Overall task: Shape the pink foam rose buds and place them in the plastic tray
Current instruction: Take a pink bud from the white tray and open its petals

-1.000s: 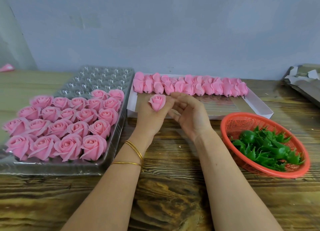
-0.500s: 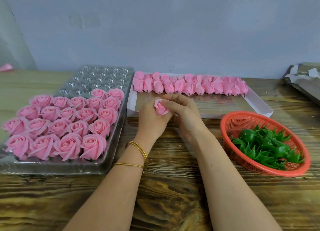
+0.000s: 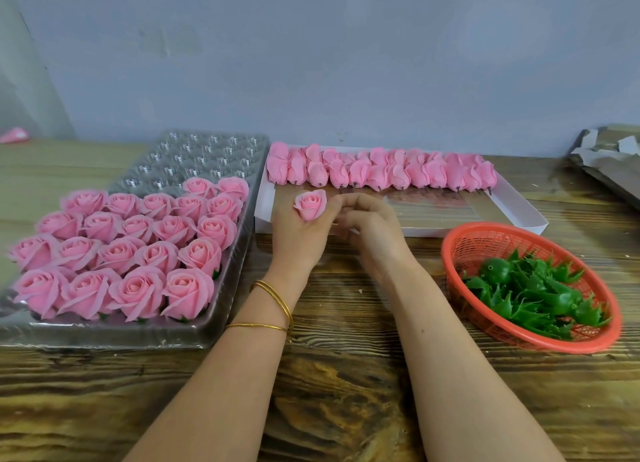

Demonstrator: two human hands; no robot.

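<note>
Status: gripping pink rose bud (image 3: pixel 310 205) in left hand (image 3: pixel 298 243), fingers curling round its base, bloom facing up, just in front of near wall of white box (image 3: pixel 519 219). Curling right hand (image 3: pixel 375 234) close beside the bud, fingertips touching the left fingers; cannot tell whether pinching a petal. Hovering with both hands over wooden table (image 3: pixel 346 392), between plastic tray (image 3: pixel 207 330) on the left and red basket (image 3: pixel 460 243) on the right. Sitting packed in rows across the near part of the tray: finished roses (image 3: pixel 138 253), with the far cups showing as clear plastic. Lying in a row along the box's far side: unshaped buds (image 3: pixel 381 172), stems pointing this way. Piling up in the basket: green calyx pieces (image 3: pixel 536 293). Wearing gold bangles (image 3: pixel 277 302) on the left wrist.
</note>
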